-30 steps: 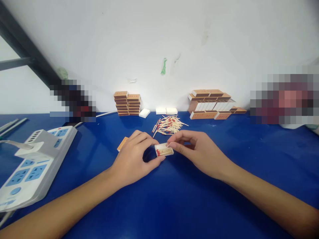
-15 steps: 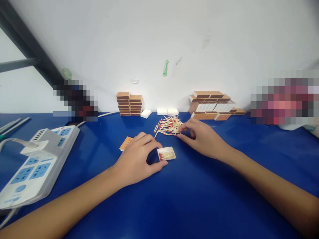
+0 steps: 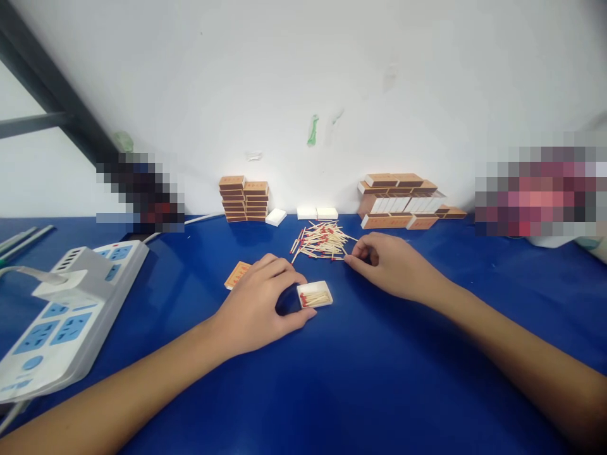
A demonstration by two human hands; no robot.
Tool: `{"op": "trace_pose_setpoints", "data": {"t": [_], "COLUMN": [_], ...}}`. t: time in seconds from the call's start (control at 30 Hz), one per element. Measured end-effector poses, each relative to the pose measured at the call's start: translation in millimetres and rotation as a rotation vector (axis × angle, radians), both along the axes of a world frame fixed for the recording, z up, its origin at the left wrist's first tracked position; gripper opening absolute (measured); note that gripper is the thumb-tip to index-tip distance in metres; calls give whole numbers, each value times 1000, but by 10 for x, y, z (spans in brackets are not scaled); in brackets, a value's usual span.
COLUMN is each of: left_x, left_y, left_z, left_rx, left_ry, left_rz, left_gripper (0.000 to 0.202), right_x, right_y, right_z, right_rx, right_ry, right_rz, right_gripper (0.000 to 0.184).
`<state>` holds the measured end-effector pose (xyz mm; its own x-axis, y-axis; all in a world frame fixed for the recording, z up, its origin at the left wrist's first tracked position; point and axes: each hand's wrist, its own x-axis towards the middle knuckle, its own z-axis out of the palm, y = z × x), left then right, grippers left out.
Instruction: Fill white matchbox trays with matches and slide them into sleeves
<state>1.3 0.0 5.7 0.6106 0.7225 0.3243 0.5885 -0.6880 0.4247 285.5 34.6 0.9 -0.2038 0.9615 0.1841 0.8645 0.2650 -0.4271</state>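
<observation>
A white matchbox tray (image 3: 315, 294) lies on the blue table with several red-tipped matches along its lower side. My left hand (image 3: 263, 297) grips the tray's left end between thumb and forefinger. Partly under that hand, an orange matchbox sleeve (image 3: 236, 275) shows. My right hand (image 3: 379, 260) is pinched closed at the right edge of a loose pile of matches (image 3: 323, 240), apparently on a match whose length is mostly hidden by the fingers.
Stacked matchboxes (image 3: 244, 201) stand at the back left, and a larger stack (image 3: 401, 201) at the back right. White trays (image 3: 317, 213) lie between them by the wall. A power strip (image 3: 71, 309) with a plugged-in adapter sits at the left.
My right hand has drawn slightly right, from over the match pile to its edge, its fingers closing together. My left hand keeps its grip on the tray.
</observation>
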Motion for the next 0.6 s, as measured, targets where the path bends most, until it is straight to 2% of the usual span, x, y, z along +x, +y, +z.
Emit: {"op": "trace_pose_setpoints", "data": {"t": [0.13,0.3,0.4,0.6], "left_x": [10,15,10,7], "left_y": [6,4,-6,-6], "left_z": [-4,-9,-8,-7], "left_rx": [-3,-10,-14,-14], "left_ry": [-17,-22,-19,-12], "left_rz": [-15,-24,-23,-20], "left_gripper": [29,30,29,30], "right_x": [8,81,146,256], "right_y": [16,68,101,127], "right_z": [41,0,-37,-18], "right_rx": [-13,55,19,-55], "right_ry": [84,57,15,18], "right_rz": [135,191,243,244], "right_gripper": [43,21,21,28]}}
